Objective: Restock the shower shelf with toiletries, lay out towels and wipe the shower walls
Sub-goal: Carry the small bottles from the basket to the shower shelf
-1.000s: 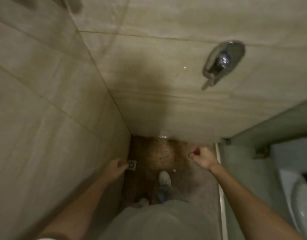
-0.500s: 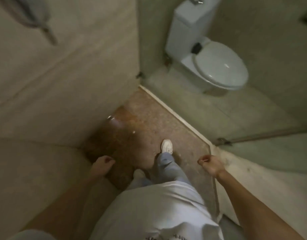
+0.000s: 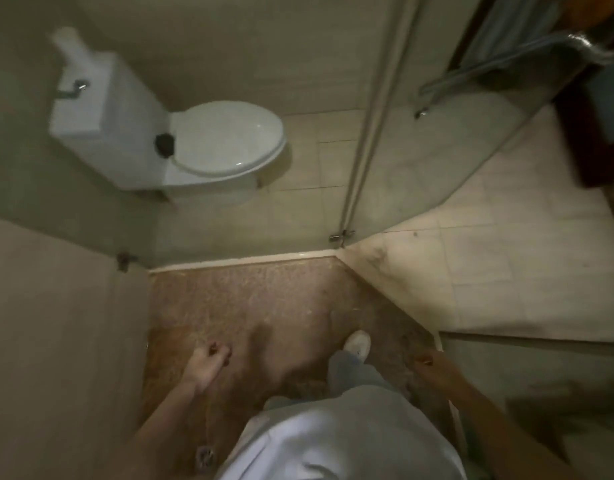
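The person stands on the brown speckled stone shower floor (image 3: 264, 299) and looks down at it. The left hand (image 3: 208, 363) hangs over this floor with the fingers loosely curled, and its grip holds nothing. The right hand (image 3: 428, 363) hangs near the right edge of the shower floor; its fingers are also loosely curled and nothing is in its grip, though this hand is dark and a little blurred. One white shoe (image 3: 357, 342) is on the floor between the two hands, closer to the right one.

The beige tiled shower wall (image 3: 56, 341) is at the left, just beside the left arm, and neither hand touches it. No toiletries and no towels can be seen near the hands. A round metal floor drain (image 3: 205, 454) lies in the shower floor at the bottom, below the left arm.

Behind a pale raised threshold (image 3: 243, 263) stands the white ceramic toilet with closed lid (image 3: 225, 140). The clear glass shower door with metal frame (image 3: 402, 133) stands at the right, and a curved chrome handle (image 3: 506, 60) is on it. The pale tiled bathroom floor (image 3: 506, 271) is beyond the door.
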`<state>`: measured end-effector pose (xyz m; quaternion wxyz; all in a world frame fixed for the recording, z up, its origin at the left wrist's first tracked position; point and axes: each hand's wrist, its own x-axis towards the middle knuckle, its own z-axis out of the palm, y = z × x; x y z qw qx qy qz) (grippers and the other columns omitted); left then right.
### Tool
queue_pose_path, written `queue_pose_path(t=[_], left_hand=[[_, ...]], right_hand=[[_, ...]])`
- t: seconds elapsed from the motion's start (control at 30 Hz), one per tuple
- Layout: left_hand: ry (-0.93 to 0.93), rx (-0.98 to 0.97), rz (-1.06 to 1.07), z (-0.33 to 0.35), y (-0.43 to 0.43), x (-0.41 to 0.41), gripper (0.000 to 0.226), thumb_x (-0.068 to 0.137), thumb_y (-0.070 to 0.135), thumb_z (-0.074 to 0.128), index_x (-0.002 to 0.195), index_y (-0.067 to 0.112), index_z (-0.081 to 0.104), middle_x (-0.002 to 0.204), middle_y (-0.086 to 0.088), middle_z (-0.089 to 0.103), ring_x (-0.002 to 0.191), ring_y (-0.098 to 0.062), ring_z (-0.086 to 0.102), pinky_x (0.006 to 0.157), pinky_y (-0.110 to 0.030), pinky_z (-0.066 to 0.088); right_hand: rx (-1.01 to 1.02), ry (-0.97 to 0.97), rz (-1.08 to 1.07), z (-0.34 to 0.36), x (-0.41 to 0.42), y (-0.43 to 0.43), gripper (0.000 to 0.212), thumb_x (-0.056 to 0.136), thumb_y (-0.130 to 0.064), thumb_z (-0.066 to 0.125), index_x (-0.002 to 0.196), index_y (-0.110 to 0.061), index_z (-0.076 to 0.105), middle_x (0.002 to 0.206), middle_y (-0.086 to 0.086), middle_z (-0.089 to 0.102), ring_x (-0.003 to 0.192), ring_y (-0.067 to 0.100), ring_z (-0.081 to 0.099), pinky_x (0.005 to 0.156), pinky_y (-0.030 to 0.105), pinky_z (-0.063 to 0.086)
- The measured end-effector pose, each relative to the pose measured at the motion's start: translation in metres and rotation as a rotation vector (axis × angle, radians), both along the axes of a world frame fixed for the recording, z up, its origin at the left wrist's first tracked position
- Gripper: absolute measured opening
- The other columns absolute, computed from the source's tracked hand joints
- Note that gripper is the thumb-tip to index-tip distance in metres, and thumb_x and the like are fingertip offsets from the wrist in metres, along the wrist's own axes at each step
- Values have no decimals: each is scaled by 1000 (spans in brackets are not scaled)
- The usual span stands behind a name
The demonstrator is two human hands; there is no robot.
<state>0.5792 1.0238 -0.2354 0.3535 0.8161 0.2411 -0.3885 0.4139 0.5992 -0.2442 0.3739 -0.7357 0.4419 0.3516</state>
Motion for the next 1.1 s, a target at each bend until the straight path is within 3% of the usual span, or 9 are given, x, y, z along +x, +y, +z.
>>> queue_pose_path(t=[0.13,0.2,0.27,0.47,0.57,0.77,0.83,0.97,1.1], left_hand=[[19,-6,-95,3,-80,16,17,101,12,54,88,13,64,91,-11,69,80,-21,64,68,-28,47],[29,-15,-159,4,-113,28,15,101,16,56,91,10,66,93,-12,70,83,-22,65,67,-28,46],[42,-5,-226,-1,-143,43,17,100,17,57,87,12,67,91,-9,71,87,-25,68,69,-29,48],[39,38,-491,-11,-239,106,9,100,9,55,106,5,61,99,-15,63,86,-27,62,63,-25,46],[54,33,-651,-29,-298,151,20,98,7,58,111,-6,65,89,-13,65,78,-27,62,81,-42,54],[43,-83,-1021,-13,-454,220,18,95,29,62,103,15,70,93,-3,70,87,-21,67,71,-28,49],[7,-118,-1115,-5,-505,234,15,96,33,60,100,22,70,91,1,71,87,-19,67,72,-27,49],[-35,-135,-1200,1,-603,253,18,95,27,61,108,18,69,104,-8,72,99,-26,68,86,-32,51],[-24,-163,-1304,5,-685,254,10,91,29,62,98,24,68,99,-7,73,97,-27,69,93,-35,53]], right_hand=[[19,-96,-164,-2,4,-53,25,98,-15,60,119,-4,65,125,14,61,112,32,58,88,29,39],[-1,-134,-208,-1,14,-82,7,95,-22,62,89,-21,67,103,8,62,99,32,60,85,35,42],[-36,-180,-249,7,29,-111,23,92,-27,63,70,-30,56,76,-2,57,80,25,57,76,34,42],[-68,-256,-496,27,63,-177,12,93,-22,65,101,-14,69,96,7,69,93,23,64,71,26,42],[-73,-261,-662,25,63,-197,21,92,-20,68,107,-6,70,97,10,70,92,26,67,76,30,53],[-76,-223,-964,31,47,-199,19,94,-16,67,105,-2,72,102,18,70,86,24,64,66,26,48],[-55,-193,-1074,33,44,-194,9,92,-18,69,91,-10,71,96,15,69,77,21,64,58,23,51],[-14,-138,-1177,24,37,-186,14,95,-21,65,90,-9,70,98,20,72,91,34,69,86,46,56],[5,-159,-1298,9,43,-206,17,95,-15,62,90,-2,72,97,23,71,85,29,67,78,39,53]])
